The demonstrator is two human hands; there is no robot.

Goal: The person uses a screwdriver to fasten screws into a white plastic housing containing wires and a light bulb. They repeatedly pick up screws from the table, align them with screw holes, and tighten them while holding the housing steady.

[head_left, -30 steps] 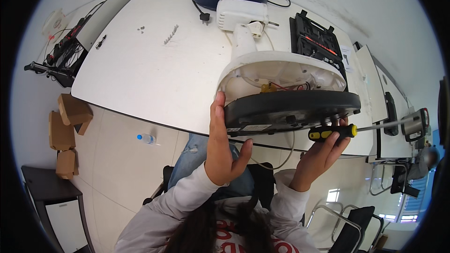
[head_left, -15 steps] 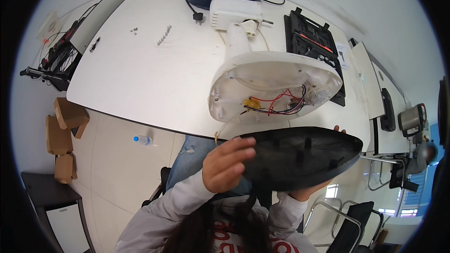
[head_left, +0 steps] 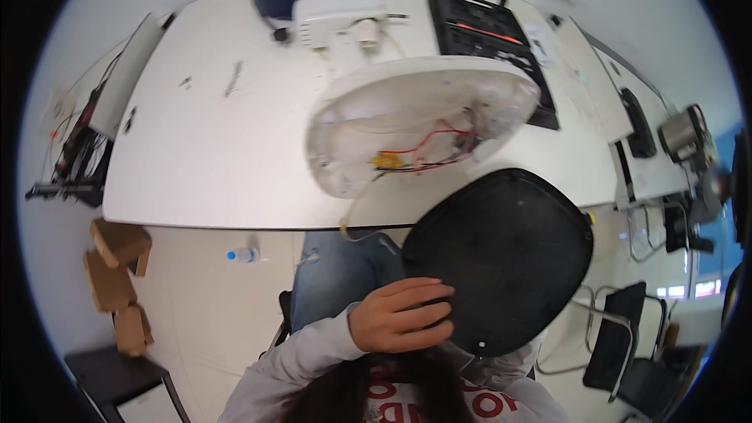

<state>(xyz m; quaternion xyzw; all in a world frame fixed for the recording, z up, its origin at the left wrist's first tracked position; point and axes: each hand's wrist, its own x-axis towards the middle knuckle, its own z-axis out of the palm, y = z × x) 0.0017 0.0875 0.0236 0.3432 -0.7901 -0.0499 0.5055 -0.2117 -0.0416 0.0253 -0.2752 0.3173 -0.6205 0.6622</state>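
The black cover (head_left: 501, 258) is already sitting apart at the table's (head_left: 211, 164) front edge, red wires (head_left: 428, 141) remaining inside the white housing (head_left: 415, 94); the left hand (head_left: 395, 319) is resting, fingers extended, by the cover; the right hand is hiding, grip unclear

The rounded black plastic cover (head_left: 505, 258) has come away from the hollow white plastic housing (head_left: 345, 137), its inner face now turned up near the white worktop's (head_left: 211, 180) front edge; the right hand has disappeared.

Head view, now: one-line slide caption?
Left hand at the edge of the black cover, with the white base open beyond, red wires showing.
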